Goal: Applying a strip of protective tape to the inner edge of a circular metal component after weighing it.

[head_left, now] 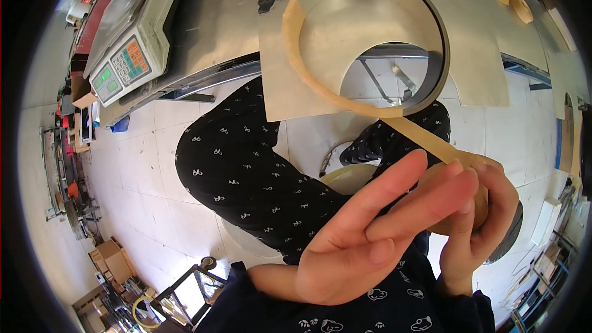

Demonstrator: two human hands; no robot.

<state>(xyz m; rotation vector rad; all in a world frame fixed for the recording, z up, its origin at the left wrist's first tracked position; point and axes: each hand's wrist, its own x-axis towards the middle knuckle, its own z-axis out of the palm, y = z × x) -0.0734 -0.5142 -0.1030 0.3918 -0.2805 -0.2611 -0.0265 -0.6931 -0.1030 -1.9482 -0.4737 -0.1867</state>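
Observation:
A dark-rimmed metal ring (pixel 440 31) rests on a thin metal sheet (pixel 277 86) that overhangs the table's near edge. Tan masking tape (pixel 293 37) covers the ring's left side and near edge. From the near edge, a tape strip (pixel 425 140) runs down to the right toward a tape roll (pixel 441 227). My right hand (pixel 484 216) is closed around this roll, which is partly hidden by my fingers. In front of it, my left hand (pixel 370 225) has its fingers stretched out and apart, holding nothing. Whether its fingertips touch the right hand, I cannot tell.
A weighing scale (pixel 126 65) stands at the table's left end. Crumpled tan tape (pixel 517 6) lies at the far right. A curved cutout in the sheet shows the floor and table frame. My legs (pixel 240 166) are under the sheet's overhang. Cardboard boxes (pixel 114 260) sit at lower left.

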